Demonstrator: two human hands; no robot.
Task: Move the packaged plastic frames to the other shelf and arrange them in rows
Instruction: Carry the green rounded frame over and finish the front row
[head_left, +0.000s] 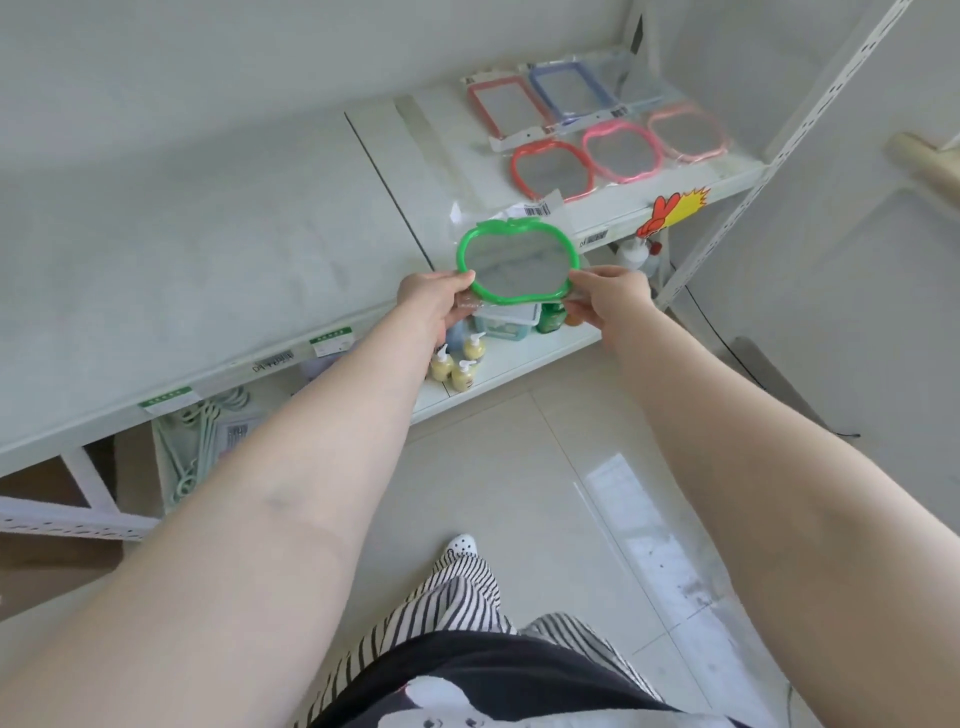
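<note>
I hold a green apple-shaped frame (517, 262) in clear packaging with both hands, just in front of the white shelf's (675, 200) front edge. My left hand (434, 299) grips its lower left rim; my right hand (608, 296) grips its lower right rim. On the shelf's right end lie a red apple-shaped frame (551, 169), a pink one (622, 150) and a paler pink one (687, 132) in a row. Behind them lie a red rectangular frame (501, 104) and a blue one (569, 89).
The shelf's left section (182, 249) is bare white board. A lower shelf (519, 358) holds yellow pump bottles (460, 364), a lidded box and a green bottle. Mint hangers (192, 447) hang at lower left. A yellow-red sticker (672, 210) marks the shelf edge. Tiled floor lies below.
</note>
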